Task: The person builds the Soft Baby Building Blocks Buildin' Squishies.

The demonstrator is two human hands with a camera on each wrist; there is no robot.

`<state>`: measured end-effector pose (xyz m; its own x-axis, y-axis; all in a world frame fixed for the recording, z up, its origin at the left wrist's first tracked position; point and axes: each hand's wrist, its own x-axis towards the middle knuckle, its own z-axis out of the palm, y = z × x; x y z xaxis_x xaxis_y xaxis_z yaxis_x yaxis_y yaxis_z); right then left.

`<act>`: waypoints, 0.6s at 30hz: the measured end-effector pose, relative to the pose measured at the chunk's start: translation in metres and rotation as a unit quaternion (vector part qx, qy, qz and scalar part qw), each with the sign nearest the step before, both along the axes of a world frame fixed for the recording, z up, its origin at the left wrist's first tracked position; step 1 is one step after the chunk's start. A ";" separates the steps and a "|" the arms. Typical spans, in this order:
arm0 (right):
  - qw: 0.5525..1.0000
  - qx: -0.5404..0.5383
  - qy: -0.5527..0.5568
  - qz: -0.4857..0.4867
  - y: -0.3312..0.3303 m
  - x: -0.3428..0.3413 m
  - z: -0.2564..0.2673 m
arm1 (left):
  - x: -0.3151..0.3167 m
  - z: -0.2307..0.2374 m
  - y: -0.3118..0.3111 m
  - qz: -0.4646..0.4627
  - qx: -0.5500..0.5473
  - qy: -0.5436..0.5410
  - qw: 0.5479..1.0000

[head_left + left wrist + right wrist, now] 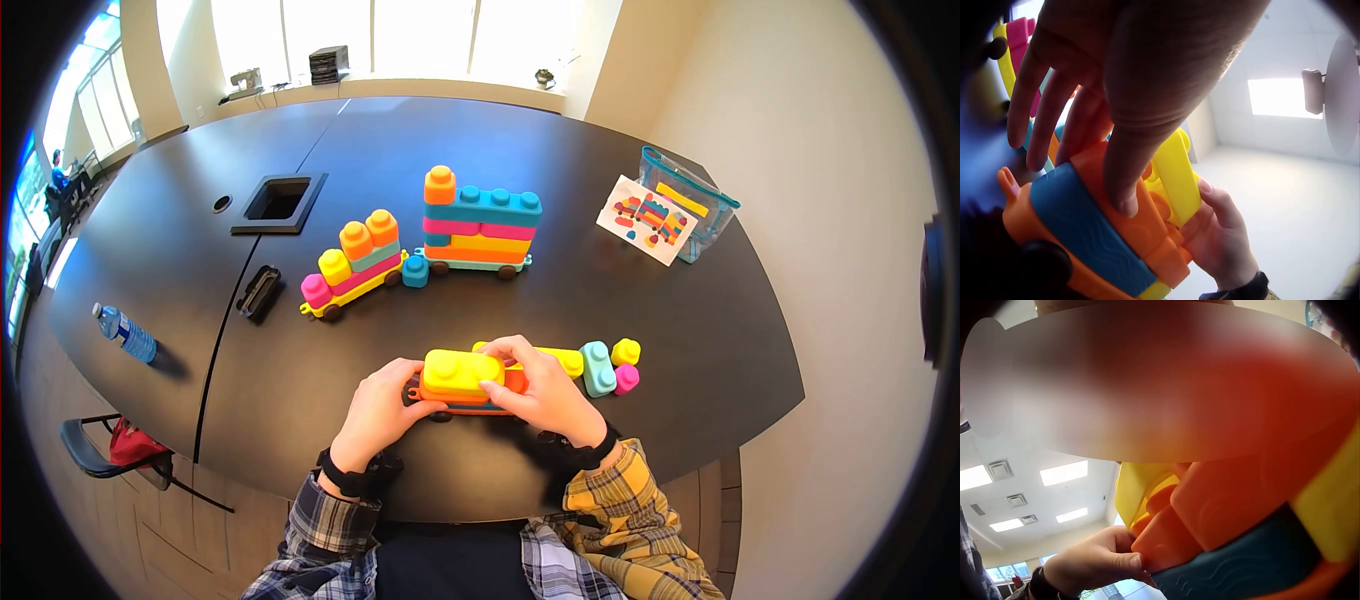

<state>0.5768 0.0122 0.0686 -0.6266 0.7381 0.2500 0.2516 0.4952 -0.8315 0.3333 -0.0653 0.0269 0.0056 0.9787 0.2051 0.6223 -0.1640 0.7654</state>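
A toy train wagon with an orange base and black wheels stands at the near side of the table. It carries a blue block with orange blocks above. My left hand grips the wagon's left end, its thumb on an orange block and fingers on the far side. A yellow two-stud block is pinched in my right hand, over the orange blocks. In the left wrist view this yellow block sits tilted at the studs. A blurred oval covers much of the right wrist view.
Right of the wagon lie a teal block, a small yellow block and a pink block. Beyond stand a loaded front wagon and taller wagon. A picture card, clear bag, bottle and black case lie around.
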 end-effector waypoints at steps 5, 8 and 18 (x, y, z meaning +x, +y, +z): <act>0.998 0.049 -0.015 0.024 -0.002 -0.002 0.005 | -0.001 -0.005 0.002 -0.004 0.010 -0.016 1.000; 0.996 0.080 0.001 0.048 -0.001 -0.004 0.005 | -0.001 -0.002 0.001 -0.001 0.002 -0.016 1.000; 0.988 0.140 -0.025 0.064 0.002 -0.009 0.002 | -0.002 -0.003 0.001 0.000 0.001 -0.015 1.000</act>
